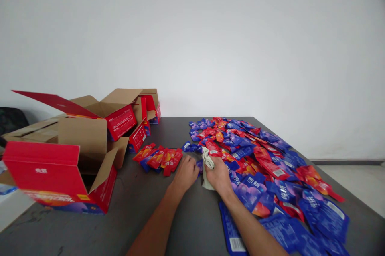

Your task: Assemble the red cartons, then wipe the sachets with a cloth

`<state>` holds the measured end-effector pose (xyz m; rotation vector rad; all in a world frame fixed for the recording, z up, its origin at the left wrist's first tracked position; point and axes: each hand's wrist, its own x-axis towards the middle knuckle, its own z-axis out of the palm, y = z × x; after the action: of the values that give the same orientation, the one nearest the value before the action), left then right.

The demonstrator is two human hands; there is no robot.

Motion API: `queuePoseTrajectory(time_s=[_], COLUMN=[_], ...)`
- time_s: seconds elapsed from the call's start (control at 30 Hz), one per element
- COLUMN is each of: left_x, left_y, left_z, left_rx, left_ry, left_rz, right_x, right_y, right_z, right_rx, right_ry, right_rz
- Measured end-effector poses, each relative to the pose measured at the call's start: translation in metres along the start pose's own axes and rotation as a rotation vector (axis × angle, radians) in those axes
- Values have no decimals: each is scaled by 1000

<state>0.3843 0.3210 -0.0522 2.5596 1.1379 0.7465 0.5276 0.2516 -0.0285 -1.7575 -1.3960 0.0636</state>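
Observation:
My right hand [219, 174] grips a crumpled pale cloth [207, 168] at the left edge of a big pile of red and blue pouches [255, 152]. Just left of it, my left hand [187, 172] rests low over the dark table [132, 216] with its fingers curled; whether anything is under them is hidden. A small group of red and blue pouches [158, 158] lies beside my left hand, on its left. Beyond both hands are a few blue pouches [191, 147].
An open red carton [45, 168] stands at the left, with more open cartons [122, 121] behind it. Large blue pouches [281, 230] lie near the right front, partly by my right forearm. A pale wall [192, 39] rises behind the table.

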Motion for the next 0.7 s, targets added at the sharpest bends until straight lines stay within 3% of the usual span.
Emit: queuePoseTrajectory(time_s=[0.13,0.23,0.33,0.47,0.57,0.7], left_x=[-5,-5,0,6,6,6], left_y=[4,6,2,-6,-4,6], left_z=[-3,-2,-1,0,0,-2], left_rx=[-115,-169,-378,-830,-1222,-1603], left_ry=[-104,-129,-5,230,275,268], left_rz=[131,48,-75,-333,-506,-516], right_x=[0,1,3,1,-7,-20], right_y=[-2,-3,-3,-7,-17,-29], right_z=[-4,-6,-8,-10,-6,5], right_rx=[-16,-16,9,97,240,366], right_ry=[-6,-4,31,61,4,-154], right_rz=[15,44,58,20,-118,-288])
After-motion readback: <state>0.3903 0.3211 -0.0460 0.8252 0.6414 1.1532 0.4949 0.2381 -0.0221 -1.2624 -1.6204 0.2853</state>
